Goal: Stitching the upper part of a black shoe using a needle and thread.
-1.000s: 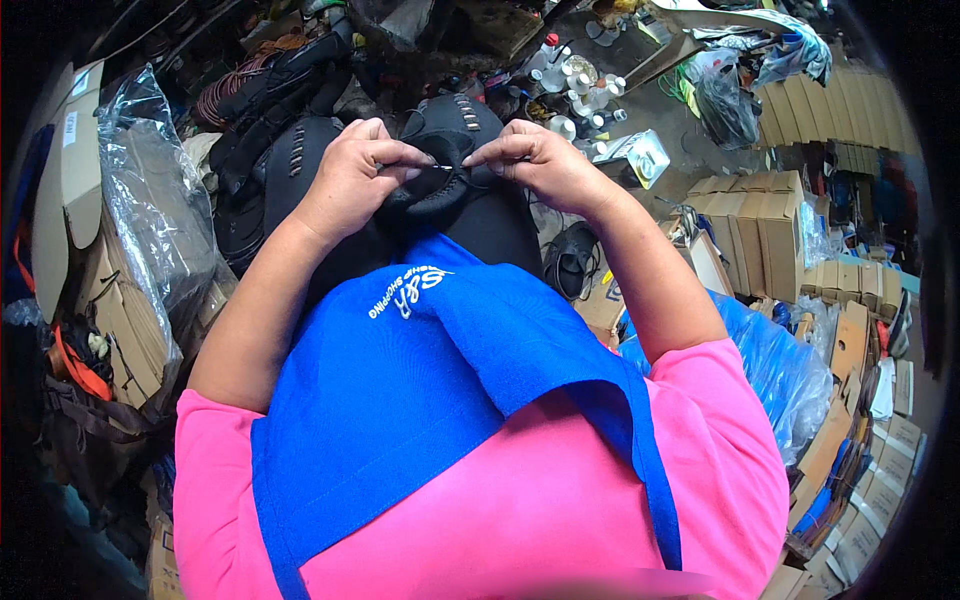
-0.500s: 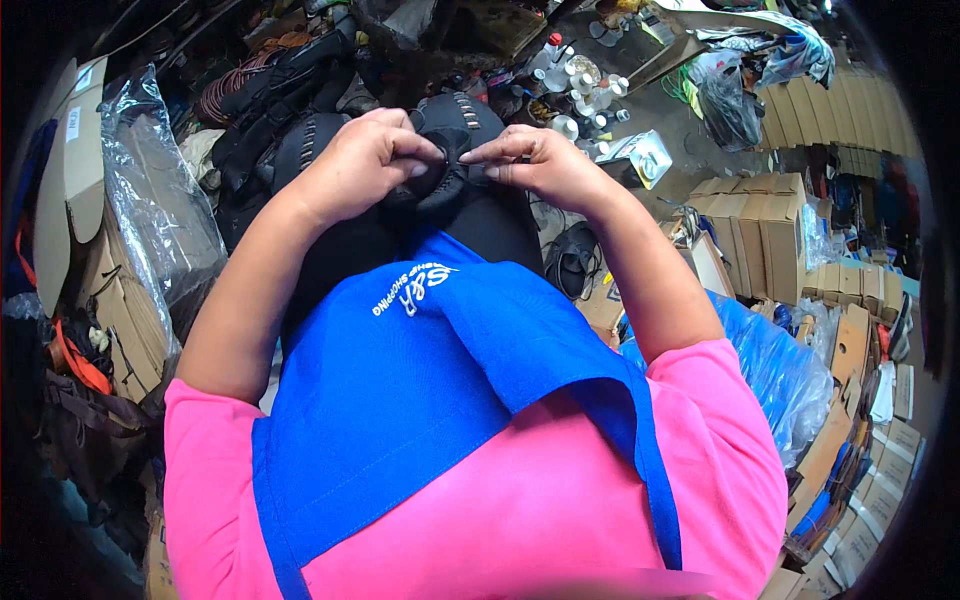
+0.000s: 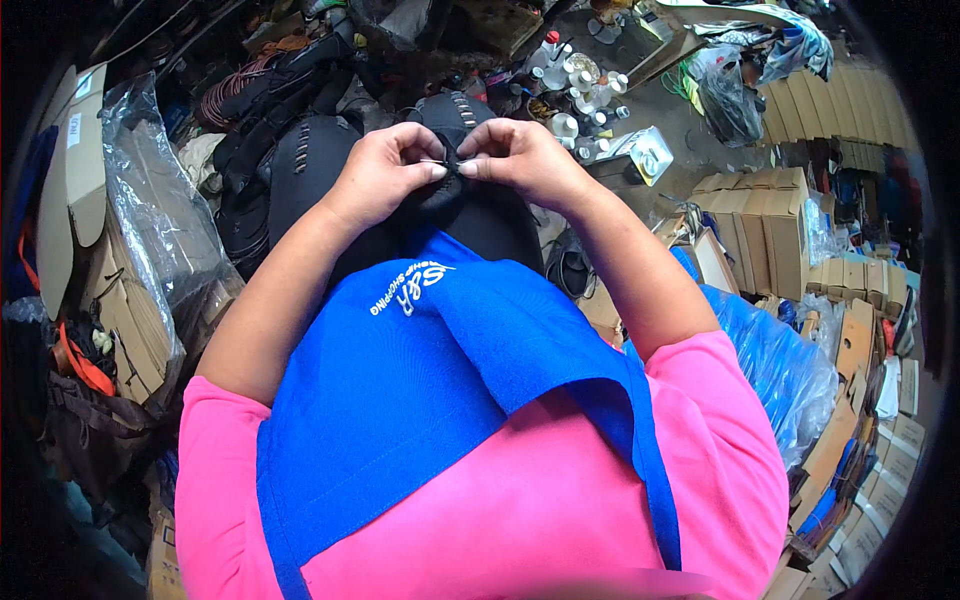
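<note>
A rounded black piece (image 3: 437,200), perhaps a shoe part, rests between my knees in black trousers. My left hand (image 3: 385,172) is closed in a pinch above its left side. A thin, pale, needle-like sliver (image 3: 432,161) shows at those fingertips. Close by on the right, my right hand (image 3: 520,160) also pinches, thumb against curled fingers, at the black piece's upper edge. What sits between the right fingertips is too small to make out. A blue apron (image 3: 400,380) covers my lap below the hands.
Several clear bottles with white caps (image 3: 585,85) stand on the floor ahead. Flat cardboard boxes (image 3: 755,225) are stacked at the right, near blue plastic sheeting (image 3: 765,355). At the left are a clear plastic bag (image 3: 160,210) and black bags (image 3: 275,110).
My left hand has shifted right and slightly down, and its fingers have curled in. The right fingers, stretched before, are now curled. The pale sliver now shows at the left fingertips.
</note>
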